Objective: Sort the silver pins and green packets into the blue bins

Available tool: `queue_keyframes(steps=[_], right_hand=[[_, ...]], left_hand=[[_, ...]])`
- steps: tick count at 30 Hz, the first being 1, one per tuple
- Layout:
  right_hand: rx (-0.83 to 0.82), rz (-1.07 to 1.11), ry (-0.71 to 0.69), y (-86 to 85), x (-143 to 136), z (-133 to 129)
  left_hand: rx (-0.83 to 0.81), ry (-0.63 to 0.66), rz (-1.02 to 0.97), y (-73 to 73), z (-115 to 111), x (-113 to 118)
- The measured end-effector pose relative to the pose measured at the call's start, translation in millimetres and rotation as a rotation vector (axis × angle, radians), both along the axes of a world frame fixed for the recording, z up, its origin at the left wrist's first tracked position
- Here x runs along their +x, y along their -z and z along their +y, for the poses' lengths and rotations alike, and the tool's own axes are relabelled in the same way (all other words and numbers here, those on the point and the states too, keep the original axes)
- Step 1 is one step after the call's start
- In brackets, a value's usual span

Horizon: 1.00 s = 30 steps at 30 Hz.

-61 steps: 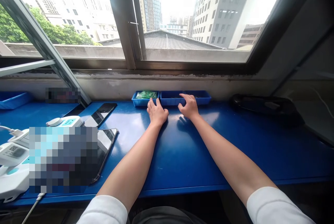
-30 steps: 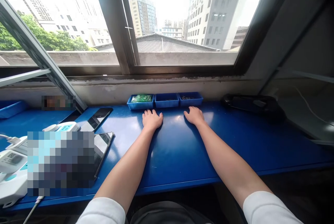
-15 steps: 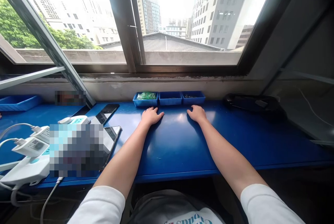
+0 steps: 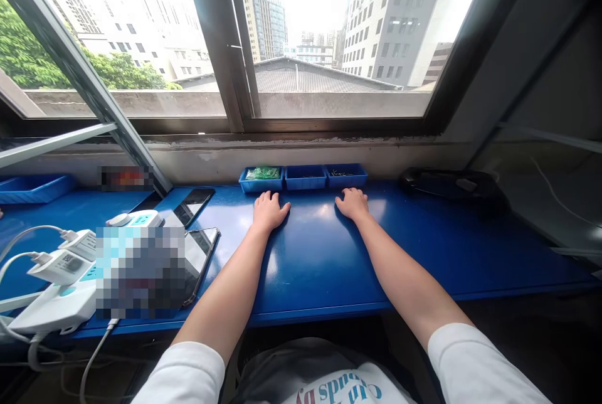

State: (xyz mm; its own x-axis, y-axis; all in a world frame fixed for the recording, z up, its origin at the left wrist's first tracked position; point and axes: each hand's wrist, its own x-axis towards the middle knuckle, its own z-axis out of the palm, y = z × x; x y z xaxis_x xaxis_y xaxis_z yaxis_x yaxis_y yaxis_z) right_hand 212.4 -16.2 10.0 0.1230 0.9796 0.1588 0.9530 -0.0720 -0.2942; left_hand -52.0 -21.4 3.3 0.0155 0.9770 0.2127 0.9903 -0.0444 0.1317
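Both of my arms reach forward over a blue tabletop [image 4: 320, 266]. My left hand [image 4: 269, 211] rests palm down just in front of a blue bin [image 4: 261, 187] that holds a clear bag of green pieces [image 4: 263, 173]; its thumb is spread to the right. Palm down as well, my right hand [image 4: 353, 204] lies in front of another blue bin [image 4: 348, 182], which has small dark and shiny pieces inside. Between these two stands a middle blue bin [image 4: 305, 182], its contents hard to make out. Neither hand holds anything.
On the left lie two phone-like devices [image 4: 194, 204] and a white power strip [image 4: 56, 307] with plugs and cables. A blue tray [image 4: 37, 188] sits at the far left. A black bag-like object [image 4: 451, 186] lies at the back right, below the window.
The view has shifted slightly. My left hand's thumb and fingers have moved a little; both hands stay flat on the table by the bins.
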Motion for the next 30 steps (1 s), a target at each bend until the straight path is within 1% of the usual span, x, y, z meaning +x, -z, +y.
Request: queue_keyframes(steps=[3, 5, 10, 12, 19, 24, 30], right_hand=[[0.003, 0.01, -0.005, 1.6, 0.9, 1.7], [-0.002, 0.012, -0.012, 2.6, 1.8, 2.4], [-0.018, 0.0, -0.035, 1.9, 3.2, 1.6], [-0.021, -0.002, -0.04, 1.2, 3.1, 1.7], [-0.015, 0.001, -0.028, 2.4, 2.1, 5.6], [-0.012, -0.004, -0.032, 3.7, 1.6, 7.8], [-0.018, -0.001, 0.0, 6.1, 1.0, 13.3]], left_hand=[[0.064, -0.074, -0.031, 0.8, -0.6, -0.2], [0.058, -0.099, -0.045, 0.2, -1.2, -0.1], [-0.081, -0.061, -0.026, -3.7, -1.6, 0.2], [-0.11, -0.049, -0.004, -5.0, -1.0, 0.7], [-0.092, -0.05, 0.061, -5.6, 3.2, 3.7], [-0.071, -0.055, 0.049, -4.5, 6.7, 0.1], [-0.062, -0.066, 0.015, -5.2, 9.2, -3.3]])
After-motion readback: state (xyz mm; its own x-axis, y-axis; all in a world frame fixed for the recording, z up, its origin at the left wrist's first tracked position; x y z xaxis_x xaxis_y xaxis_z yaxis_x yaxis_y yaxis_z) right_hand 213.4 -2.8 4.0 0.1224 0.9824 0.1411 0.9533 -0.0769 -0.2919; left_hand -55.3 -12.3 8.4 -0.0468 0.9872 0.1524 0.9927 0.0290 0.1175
